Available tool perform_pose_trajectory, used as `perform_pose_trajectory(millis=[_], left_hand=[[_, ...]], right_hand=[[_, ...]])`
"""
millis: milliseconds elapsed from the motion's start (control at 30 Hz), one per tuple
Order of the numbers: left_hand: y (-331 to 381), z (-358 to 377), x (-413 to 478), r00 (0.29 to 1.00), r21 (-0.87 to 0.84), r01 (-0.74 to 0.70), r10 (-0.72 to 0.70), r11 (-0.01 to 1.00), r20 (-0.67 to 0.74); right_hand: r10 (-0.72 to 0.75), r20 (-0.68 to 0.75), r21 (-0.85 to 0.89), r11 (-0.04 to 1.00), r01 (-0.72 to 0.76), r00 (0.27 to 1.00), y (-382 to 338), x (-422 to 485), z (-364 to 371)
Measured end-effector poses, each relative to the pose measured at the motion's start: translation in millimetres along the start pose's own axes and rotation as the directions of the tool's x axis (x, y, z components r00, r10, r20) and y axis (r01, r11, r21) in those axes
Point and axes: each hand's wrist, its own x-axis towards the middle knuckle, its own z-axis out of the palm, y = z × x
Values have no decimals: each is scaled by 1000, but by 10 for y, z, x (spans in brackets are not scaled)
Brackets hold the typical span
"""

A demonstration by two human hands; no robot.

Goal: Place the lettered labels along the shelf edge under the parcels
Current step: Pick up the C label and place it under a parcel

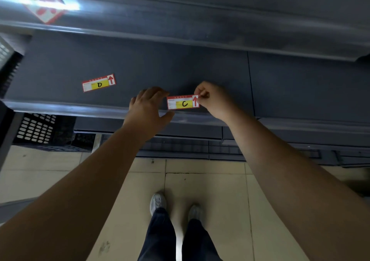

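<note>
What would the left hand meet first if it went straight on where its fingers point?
Likely bare shelf deck: the left hand points away from the person, just left of label C, which the right hand pinches. Label D lies well off that line. Depth is unclear.

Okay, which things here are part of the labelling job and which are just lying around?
Job: C label, pinched by right hand; left hand, open beside it; D label, lying on the shelf; shelf edge.
Lying about: black perforated crate, lower left; blurred red-and-yellow item, top left.
</note>
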Motion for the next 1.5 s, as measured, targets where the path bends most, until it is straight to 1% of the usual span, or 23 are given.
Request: perform_pose_trajectory(millis=[100,200,333,467,633,733,867,967,1133,1233,1367,1500], left_hand=[[45,-48,26,1000,20,-28,28,999,9],[177,-181,15,998,35,-53,54,998,-30],[436,-446,-138,984,73,-112,120,991,-129],[738,-745,-448,965,120,-147,169,982,-203],[1251,-1243,-905,932,144,-209,241,967,-270],[1485,-1479,-1175,902,157,-265,302,951,-307],[1692,-1711,-1549,871,170,-325,364,930,-329],[1812,-1846,-1899,865,173,-330,371,928,-339],[1952,-1972,-2377,866,172,-334,374,927,-332],[2032,-1964,-2539,865,159,-332,368,930,-342],[2133,-1926,-2547,850,142,-347,375,927,-369],[2225,-1903,-2338,845,126,-349,370,929,-387]], right_hand=[[64,5,143,988,-64,998,-39,-66,-116],[83,6,273,958,-82,997,-148,-229,-277],[45,23,378,924,-51,999,-329,-600,-524],[12,20,429,903,-20,1000,-488,-1075,-746],[-58,-62,497,864,81,996,-743,-1792,-1033],[-120,-147,424,889,172,982,-883,-2242,-1140],[-234,-241,150,950,275,942,-1079,-2837,-1202],[-281,-276,45,951,305,919,-1204,-3247,-1173],[-297,-312,5,949,314,902,-1309,-3759,-1080],[-271,-336,35,953,299,902,-1330,-3967,-1064],[-264,-366,32,955,295,893,-1302,-4091,-1115],[-261,-393,56,950,307,882,-1245,-3944,-1277]])
